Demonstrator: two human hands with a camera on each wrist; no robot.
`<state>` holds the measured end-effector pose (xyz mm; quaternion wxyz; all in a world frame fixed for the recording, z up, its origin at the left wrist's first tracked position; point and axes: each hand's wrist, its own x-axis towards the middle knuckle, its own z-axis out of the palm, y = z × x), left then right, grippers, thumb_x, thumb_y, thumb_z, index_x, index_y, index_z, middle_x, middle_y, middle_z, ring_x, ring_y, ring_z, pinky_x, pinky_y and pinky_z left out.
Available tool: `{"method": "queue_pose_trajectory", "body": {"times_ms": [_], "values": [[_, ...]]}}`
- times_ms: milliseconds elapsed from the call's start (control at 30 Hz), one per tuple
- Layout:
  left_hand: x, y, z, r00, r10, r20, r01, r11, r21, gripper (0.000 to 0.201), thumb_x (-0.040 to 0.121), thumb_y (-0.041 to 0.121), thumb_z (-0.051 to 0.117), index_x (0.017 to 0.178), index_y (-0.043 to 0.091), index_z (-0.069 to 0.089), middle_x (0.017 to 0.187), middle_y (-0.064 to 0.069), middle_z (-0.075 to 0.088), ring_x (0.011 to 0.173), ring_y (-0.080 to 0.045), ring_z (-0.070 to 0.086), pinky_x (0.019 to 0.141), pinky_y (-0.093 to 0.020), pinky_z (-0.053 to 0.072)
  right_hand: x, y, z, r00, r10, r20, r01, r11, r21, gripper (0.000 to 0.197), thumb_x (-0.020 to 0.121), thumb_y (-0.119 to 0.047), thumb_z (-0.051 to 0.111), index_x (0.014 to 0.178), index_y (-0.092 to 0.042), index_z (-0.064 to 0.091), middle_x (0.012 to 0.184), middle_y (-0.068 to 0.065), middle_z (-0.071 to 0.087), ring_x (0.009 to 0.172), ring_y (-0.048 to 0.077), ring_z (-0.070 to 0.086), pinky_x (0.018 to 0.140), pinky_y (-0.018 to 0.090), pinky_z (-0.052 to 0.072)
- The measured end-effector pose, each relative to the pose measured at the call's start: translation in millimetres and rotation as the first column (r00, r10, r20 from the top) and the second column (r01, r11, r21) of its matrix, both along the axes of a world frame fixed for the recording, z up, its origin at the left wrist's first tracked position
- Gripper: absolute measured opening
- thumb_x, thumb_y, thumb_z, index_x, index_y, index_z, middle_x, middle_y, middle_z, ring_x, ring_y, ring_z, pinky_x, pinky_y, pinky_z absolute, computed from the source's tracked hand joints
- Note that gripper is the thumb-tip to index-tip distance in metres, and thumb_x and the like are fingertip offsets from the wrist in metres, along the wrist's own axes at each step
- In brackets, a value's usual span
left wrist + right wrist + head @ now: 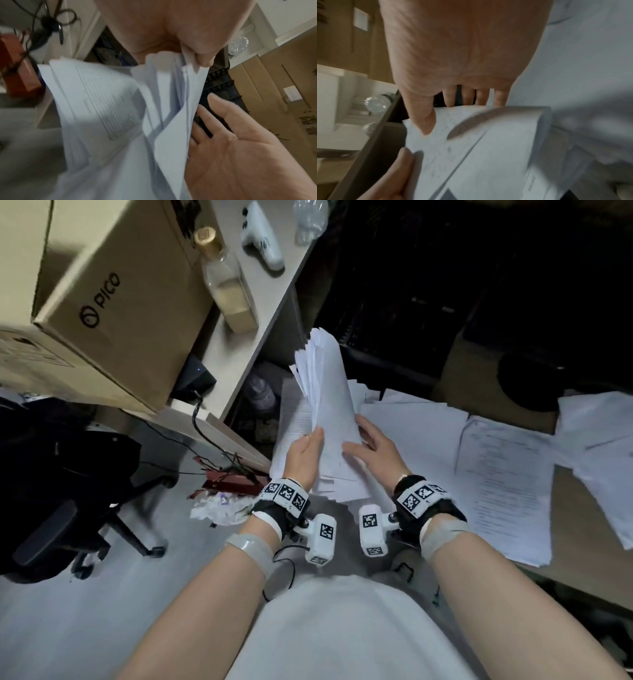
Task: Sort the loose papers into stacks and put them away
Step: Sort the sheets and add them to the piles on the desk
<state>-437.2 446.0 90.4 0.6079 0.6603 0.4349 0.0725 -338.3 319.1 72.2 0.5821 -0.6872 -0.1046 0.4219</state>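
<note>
Head view, left hand [303, 455] grip pinching paper sheaf [325, 392], right hand [375, 445] spread against it.

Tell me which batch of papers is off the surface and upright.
The bundle gripped by the left hand; the other sheets lie flat.

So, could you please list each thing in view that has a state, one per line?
Held bundle of papers: raised on edge, fanned and uneven.
Left hand: thumb and fingers pinch the bundle's left edge.
Right hand: fingers straight, flat against the bundle's right side.
Loose papers: spread flat, overlapping, unsorted.
Glass bottle: upright, capped, partly full.
Cardboard box: closed.
Clear plastic bottle: looks crumpled.
</note>
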Motion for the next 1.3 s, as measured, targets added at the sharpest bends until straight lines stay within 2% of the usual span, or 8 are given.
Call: {"method": "queue_pose_trajectory", "body": {"times_ms": [133,333,500,700,833,967,1100,1300], "values": [[28,-44,18,0.999,-0.008,0.052,0.014,0.993,-0.117,0.039,0.107,0.037,0.036,0.104,0.01,0.065,0.091,0.003,0.069,0.079,-0.003,0.065,0.066,-0.012,0.049,19,-46,20,0.973,0.219,0.074,-0.214,0.975,-0.066,0.109,0.072,-0.034,0.088,0.157,-0.031,0.02,0.15,-0.013,0.044,0.134,0.007,0.046,0.114,0.033,0.037],[56,-118,49,0.991,0.009,0.131,0.021,0.973,-0.23,0.046,0.108,0.038,0.029,0.138,0.01,0.049,0.113,0.008,0.049,0.104,-0.005,0.046,0.089,-0.018,0.034,40,-118,27,0.94,0.291,0.177,-0.27,0.954,-0.133,0.128,0.06,-0.045,0.09,0.158,-0.034,0.01,0.157,-0.012,0.034,0.141,0.008,0.037,0.119,0.038,0.032],[68,-156,42,0.985,0.089,0.151,-0.04,0.954,-0.296,0.038,0.105,0.043,0.038,0.094,0.018,0.064,0.079,0.018,0.069,0.086,-0.006,0.067,0.069,-0.02,0.049,53,-161,29,0.965,0.207,0.162,-0.199,0.978,-0.065,0.113,0.068,-0.045,0.088,0.157,-0.034,0.02,0.147,-0.014,0.048,0.128,0.005,0.052,0.111,0.036,0.043],[67,-180,45,0.99,0.02,0.138,0.009,0.978,-0.208,0.041,0.1,0.053,0.045,0.08,0.023,0.064,0.062,0.011,0.071,0.067,-0.013,0.07,0.067,-0.031,0.055,55,-187,32,0.986,0.129,0.104,-0.13,0.992,0.0,0.083,0.081,-0.039,0.08,0.152,-0.032,0.038,0.138,-0.017,0.057,0.116,-0.003,0.06,0.099,0.023,0.05],[64,-183,42,0.991,-0.005,0.135,0.025,0.989,-0.149,0.025,0.093,0.044,0.064,0.093,0.019,0.067,0.081,0.007,0.075,0.081,-0.019,0.073,0.075,-0.034,0.059,56,-187,36,0.996,0.009,0.086,-0.009,1.0,0.001,0.036,0.098,-0.034,0.059,0.134,-0.028,0.062,0.12,-0.012,0.07,0.11,0.006,0.066,0.094,0.022,0.05],[58,-177,35,0.993,-0.017,0.12,0.035,0.988,-0.149,0.016,0.084,0.025,0.072,0.096,0.016,0.068,0.097,-0.008,0.074,0.089,-0.029,0.07,0.074,-0.045,0.058,56,-183,29,0.973,-0.212,0.089,0.219,0.971,-0.092,0.041,0.09,-0.052,0.058,0.109,-0.018,0.072,0.104,-0.004,0.076,0.101,0.02,0.069,0.096,0.039,0.051],[66,-164,34,0.996,-0.046,0.083,0.06,0.981,-0.182,0.008,0.091,0.013,0.062,0.087,0.018,0.066,0.083,-0.007,0.069,0.075,-0.025,0.064,0.056,-0.03,0.051,51,-187,25,0.893,-0.445,0.064,0.449,0.89,-0.074,0.023,0.101,-0.016,0.054,0.078,-0.016,0.06,0.076,-0.003,0.062,0.076,0.018,0.053,0.074,0.029,0.043],[89,-170,28,0.976,-0.178,0.127,0.207,0.94,-0.271,0.036,0.082,0.048,0.074,0.096,0.014,0.072,0.095,-0.009,0.076,0.089,-0.027,0.072,0.081,-0.041,0.057,46,-201,29,0.92,-0.358,0.156,0.378,0.918,-0.122,0.04,0.075,-0.016,0.087,0.11,-0.02,0.069,0.103,-0.01,0.074,0.093,0.002,0.069,0.075,0.018,0.055]]}}
